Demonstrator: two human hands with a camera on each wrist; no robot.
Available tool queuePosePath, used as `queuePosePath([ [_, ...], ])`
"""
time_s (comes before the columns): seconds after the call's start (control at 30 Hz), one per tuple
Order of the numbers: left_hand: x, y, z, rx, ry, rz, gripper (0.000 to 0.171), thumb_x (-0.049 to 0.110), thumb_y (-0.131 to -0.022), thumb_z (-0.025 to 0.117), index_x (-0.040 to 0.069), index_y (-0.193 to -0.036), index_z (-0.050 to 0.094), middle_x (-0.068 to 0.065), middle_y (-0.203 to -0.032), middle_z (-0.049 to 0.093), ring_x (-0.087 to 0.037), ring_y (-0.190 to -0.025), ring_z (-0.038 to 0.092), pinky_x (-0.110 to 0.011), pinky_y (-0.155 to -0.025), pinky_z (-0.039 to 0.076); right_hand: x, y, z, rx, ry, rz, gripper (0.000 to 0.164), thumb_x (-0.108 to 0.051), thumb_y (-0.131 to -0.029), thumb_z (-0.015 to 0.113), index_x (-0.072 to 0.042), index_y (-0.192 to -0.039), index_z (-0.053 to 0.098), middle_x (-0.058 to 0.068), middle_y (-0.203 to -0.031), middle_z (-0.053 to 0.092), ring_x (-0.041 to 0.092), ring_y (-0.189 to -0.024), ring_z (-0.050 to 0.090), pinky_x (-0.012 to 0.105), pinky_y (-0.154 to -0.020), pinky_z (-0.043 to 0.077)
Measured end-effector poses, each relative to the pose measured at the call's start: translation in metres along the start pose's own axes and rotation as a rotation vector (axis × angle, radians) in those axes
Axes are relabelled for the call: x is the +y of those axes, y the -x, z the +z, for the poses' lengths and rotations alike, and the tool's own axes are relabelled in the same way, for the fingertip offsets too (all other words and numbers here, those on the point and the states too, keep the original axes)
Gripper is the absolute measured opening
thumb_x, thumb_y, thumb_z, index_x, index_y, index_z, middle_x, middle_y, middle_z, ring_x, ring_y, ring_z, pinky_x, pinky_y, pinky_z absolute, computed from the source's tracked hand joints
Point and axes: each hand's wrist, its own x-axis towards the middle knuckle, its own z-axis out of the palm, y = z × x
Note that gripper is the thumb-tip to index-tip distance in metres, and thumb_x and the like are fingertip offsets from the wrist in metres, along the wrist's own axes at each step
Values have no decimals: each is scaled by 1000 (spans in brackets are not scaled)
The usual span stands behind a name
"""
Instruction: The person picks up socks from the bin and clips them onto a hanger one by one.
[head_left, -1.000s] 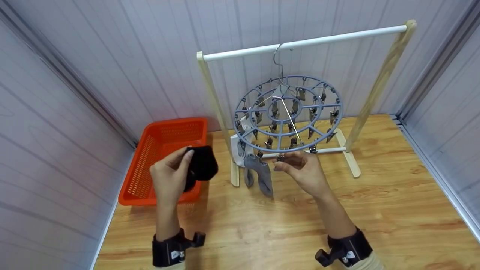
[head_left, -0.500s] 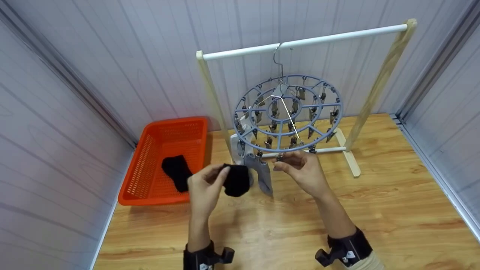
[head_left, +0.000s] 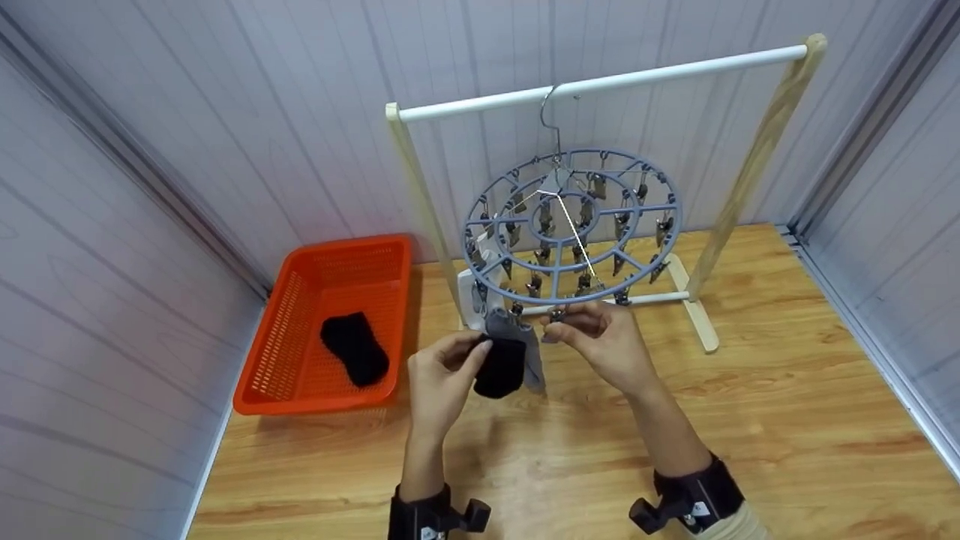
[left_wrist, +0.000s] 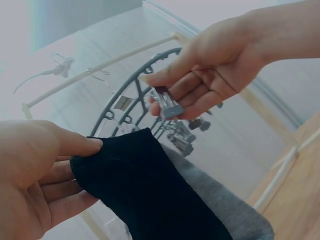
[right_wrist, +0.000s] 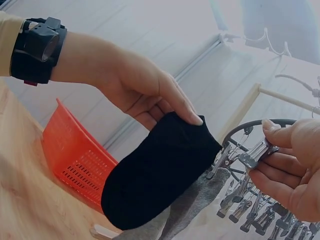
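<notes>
A black sock (right_wrist: 155, 172) hangs from my left hand (head_left: 442, 382), pinched at its cuff between thumb and fingers. My right hand (head_left: 604, 345) pinches a metal clip (left_wrist: 169, 106) at the front rim of the round grey clip hanger (head_left: 556, 294). In the left wrist view the sock's cuff is just below the clip, apart from it. Grey socks (head_left: 534, 360) hang clipped at the hanger's front left, partly behind the black sock. Something white (head_left: 471, 300) hangs farther back on that side.
The hanger hooks over the white bar (head_left: 480, 103) of a wooden-sided rack, with several metal clips dangling from it. An orange basket (head_left: 251, 390) stands on the wood floor at left, with another black sock (head_left: 356, 349) inside. Panelled walls enclose the sides and back.
My left hand has carried the black sock rightward from over the basket to near the right hand. The other black sock in the basket has come into view. My right hand stays at the clip.
</notes>
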Motion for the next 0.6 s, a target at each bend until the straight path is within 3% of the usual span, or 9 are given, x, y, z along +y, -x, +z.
queuePosePath([
  [0.33, -1, 3, 18, -86, 51, -23, 10, 9, -93, 83, 4, -102, 81, -5, -94, 80, -20, -85, 77, -30, -76, 63, 0, 2, 3, -12, 38, 36, 25, -3, -94, 80, 9, -114, 72, 26, -105, 76, 25, -88, 78, 36, -83, 63],
  [0.5, -2, 5, 24, -121, 25, -20, 11, 13, -94, 83, 7, -103, 81, -4, -96, 80, -17, -87, 78, -30, -76, 63, -1, 3, 5, -22, -4, 28, 19, -1, -94, 79, 9, -107, 70, 29, -106, 75, 26, -91, 77, 37, -84, 63],
  [0.6, -2, 5, 26, -125, 26, -15, 10, 13, -95, 82, 7, -104, 81, -4, -97, 80, -17, -87, 78, -31, -76, 63, 0, 4, 6, -25, -28, -1, 17, 1, -94, 78, 9, -105, 69, 24, -103, 76, 25, -88, 76, 36, -82, 62],
])
